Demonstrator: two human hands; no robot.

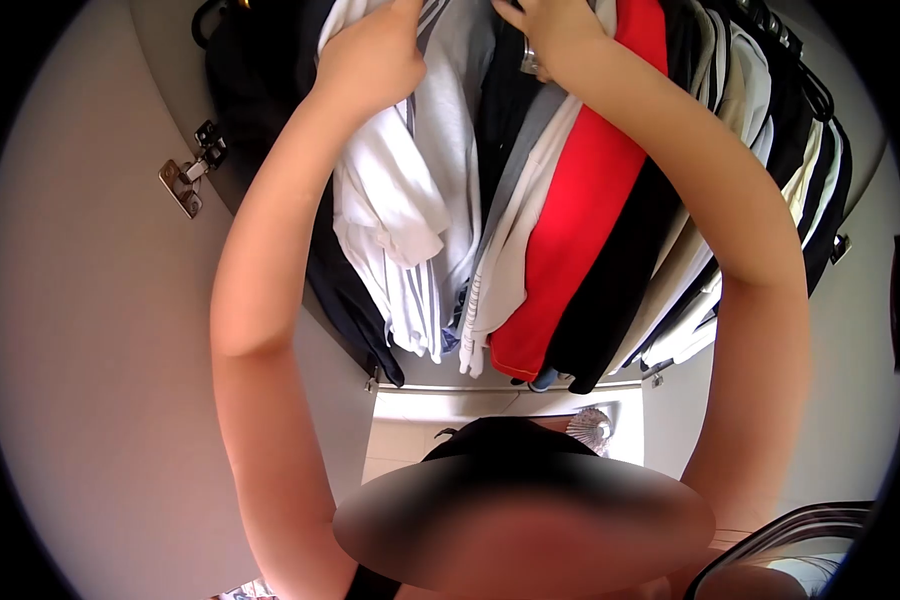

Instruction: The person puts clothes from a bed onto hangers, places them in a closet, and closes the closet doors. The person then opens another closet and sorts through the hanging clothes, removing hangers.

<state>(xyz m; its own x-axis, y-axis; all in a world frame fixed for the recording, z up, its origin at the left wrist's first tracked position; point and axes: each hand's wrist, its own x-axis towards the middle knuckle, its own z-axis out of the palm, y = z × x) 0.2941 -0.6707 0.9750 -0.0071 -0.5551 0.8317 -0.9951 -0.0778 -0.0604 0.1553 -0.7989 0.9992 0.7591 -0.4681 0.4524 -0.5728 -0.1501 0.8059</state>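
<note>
Hanging clothes crowd the upper middle of the head view. My left hand [375,60] is up at a white striped shirt [410,290], its fingers curled into the cloth and partly cut off by the top edge. To its right, my right hand [562,38] reaches in among the garments, near a black one [507,95] and a red garment [590,210]. Its fingertips run out of the frame, so its grip is hidden. A metallic band [530,57] shows at the right wrist.
The clothes hang in a wardrobe, with a door [80,300] and metal hinge [182,185] at left and another panel [850,380] at right. More dark and light garments [760,110] hang at right. A ribbed round object [589,428] lies below.
</note>
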